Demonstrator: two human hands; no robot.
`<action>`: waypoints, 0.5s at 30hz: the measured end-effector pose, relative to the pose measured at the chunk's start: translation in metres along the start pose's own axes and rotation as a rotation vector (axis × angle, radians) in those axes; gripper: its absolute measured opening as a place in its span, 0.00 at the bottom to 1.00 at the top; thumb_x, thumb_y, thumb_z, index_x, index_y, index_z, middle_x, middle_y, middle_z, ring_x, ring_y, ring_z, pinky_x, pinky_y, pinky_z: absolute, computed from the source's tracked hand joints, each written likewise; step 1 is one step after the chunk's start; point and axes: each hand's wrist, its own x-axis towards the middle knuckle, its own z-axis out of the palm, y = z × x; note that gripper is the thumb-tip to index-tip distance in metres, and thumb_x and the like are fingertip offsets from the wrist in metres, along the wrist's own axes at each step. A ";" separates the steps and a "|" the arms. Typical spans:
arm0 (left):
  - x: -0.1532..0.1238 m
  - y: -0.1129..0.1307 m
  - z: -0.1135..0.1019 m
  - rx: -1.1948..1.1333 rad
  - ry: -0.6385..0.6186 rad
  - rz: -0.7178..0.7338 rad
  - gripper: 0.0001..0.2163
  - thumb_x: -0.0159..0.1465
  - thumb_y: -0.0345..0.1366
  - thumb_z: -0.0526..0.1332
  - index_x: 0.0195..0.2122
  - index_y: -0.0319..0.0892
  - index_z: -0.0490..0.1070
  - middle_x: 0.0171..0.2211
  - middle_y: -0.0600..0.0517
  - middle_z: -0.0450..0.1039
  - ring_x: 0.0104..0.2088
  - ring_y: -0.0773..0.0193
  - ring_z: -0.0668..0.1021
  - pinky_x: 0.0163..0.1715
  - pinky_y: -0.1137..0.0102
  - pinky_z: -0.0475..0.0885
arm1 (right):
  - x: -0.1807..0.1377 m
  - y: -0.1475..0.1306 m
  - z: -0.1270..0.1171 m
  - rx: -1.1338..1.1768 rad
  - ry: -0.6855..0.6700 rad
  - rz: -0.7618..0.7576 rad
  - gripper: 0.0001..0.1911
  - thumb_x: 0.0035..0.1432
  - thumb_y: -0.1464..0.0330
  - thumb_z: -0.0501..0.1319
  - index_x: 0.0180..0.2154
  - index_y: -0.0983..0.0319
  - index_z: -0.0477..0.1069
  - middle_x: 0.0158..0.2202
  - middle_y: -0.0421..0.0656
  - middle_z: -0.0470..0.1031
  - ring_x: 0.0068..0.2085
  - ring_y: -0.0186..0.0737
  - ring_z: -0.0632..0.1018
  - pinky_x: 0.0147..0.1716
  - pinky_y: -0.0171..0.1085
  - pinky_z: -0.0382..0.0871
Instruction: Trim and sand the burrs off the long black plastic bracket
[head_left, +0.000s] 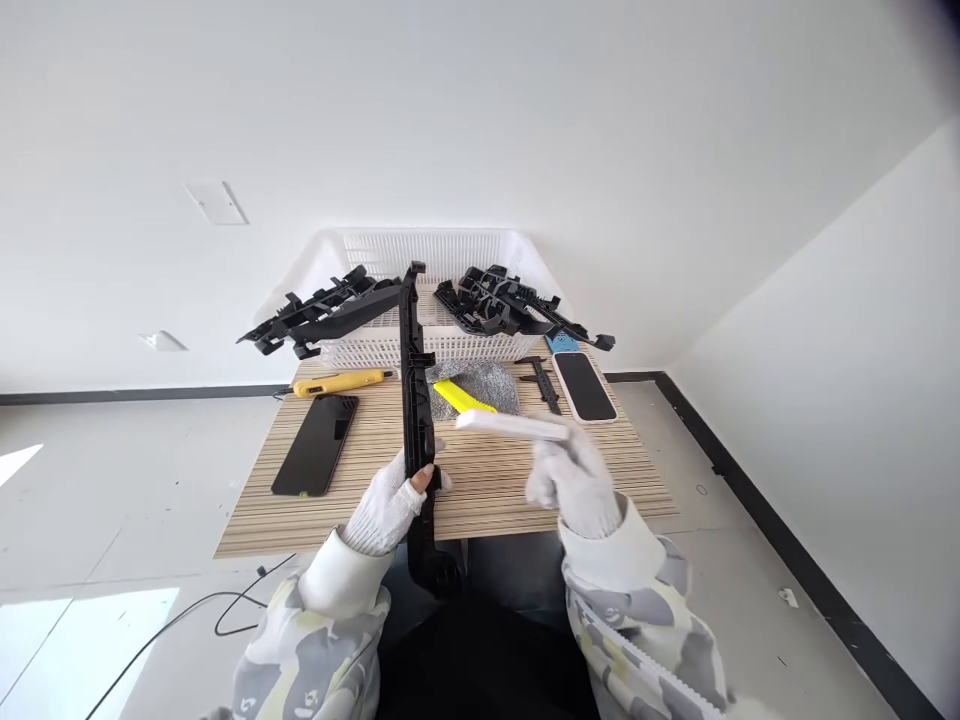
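My left hand (390, 505), in a white glove with the thumb tip bare, is closed round a long black plastic bracket (415, 400). The part stands nearly upright in view, its lower end over my lap and its top end against the basket. To the right, my right hand (576, 488), also gloved and slightly blurred, grips a flat white bar (514, 425) with a rounded end. That bar points left toward the bracket, apart from it; its exact kind cannot be made out. Behind it, a yellow-handled tool (461, 395) lies on a grey cloth (487, 383).
At the back of the wooden table (300, 520) stands a white plastic basket (360, 350) with several black plastic parts (502, 300) jutting over its rim. A yellow corded tool (341, 382) and black phone (315, 445) lie left; calipers (545, 385) and a white-edged phone (583, 387) lie right.
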 end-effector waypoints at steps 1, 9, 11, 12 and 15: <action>0.001 -0.004 0.000 0.002 -0.013 0.012 0.29 0.70 0.60 0.56 0.56 0.39 0.74 0.37 0.46 0.83 0.29 0.60 0.74 0.32 0.66 0.70 | 0.005 -0.002 0.011 0.054 -0.149 0.044 0.25 0.59 0.53 0.65 0.53 0.57 0.70 0.15 0.27 0.62 0.14 0.35 0.63 0.17 0.37 0.65; 0.005 -0.022 0.001 -0.121 -0.045 0.144 0.30 0.70 0.60 0.59 0.63 0.41 0.69 0.45 0.43 0.83 0.37 0.55 0.79 0.42 0.62 0.74 | 0.062 -0.010 0.060 0.073 -0.463 -0.042 0.23 0.45 0.59 0.75 0.41 0.56 0.70 0.41 0.40 0.79 0.30 0.36 0.78 0.29 0.38 0.76; 0.005 -0.022 0.002 -0.137 -0.065 0.155 0.31 0.69 0.60 0.59 0.64 0.41 0.68 0.45 0.43 0.83 0.35 0.56 0.78 0.41 0.61 0.74 | 0.071 -0.004 0.066 -0.102 -0.396 -0.177 0.17 0.48 0.60 0.74 0.34 0.56 0.69 0.39 0.39 0.79 0.35 0.38 0.79 0.34 0.39 0.77; 0.005 -0.023 0.002 -0.148 -0.078 0.165 0.32 0.70 0.60 0.58 0.65 0.41 0.66 0.45 0.43 0.82 0.35 0.56 0.78 0.42 0.61 0.74 | 0.074 0.000 0.068 -0.171 -0.324 -0.245 0.15 0.51 0.61 0.73 0.33 0.57 0.68 0.39 0.39 0.79 0.37 0.39 0.80 0.37 0.40 0.78; 0.005 -0.023 0.000 -0.176 -0.096 0.213 0.34 0.70 0.60 0.59 0.67 0.39 0.63 0.44 0.43 0.82 0.39 0.56 0.78 0.44 0.62 0.72 | 0.078 0.010 0.070 -0.210 -0.109 -0.417 0.10 0.57 0.61 0.69 0.36 0.56 0.71 0.42 0.41 0.82 0.44 0.43 0.81 0.45 0.44 0.78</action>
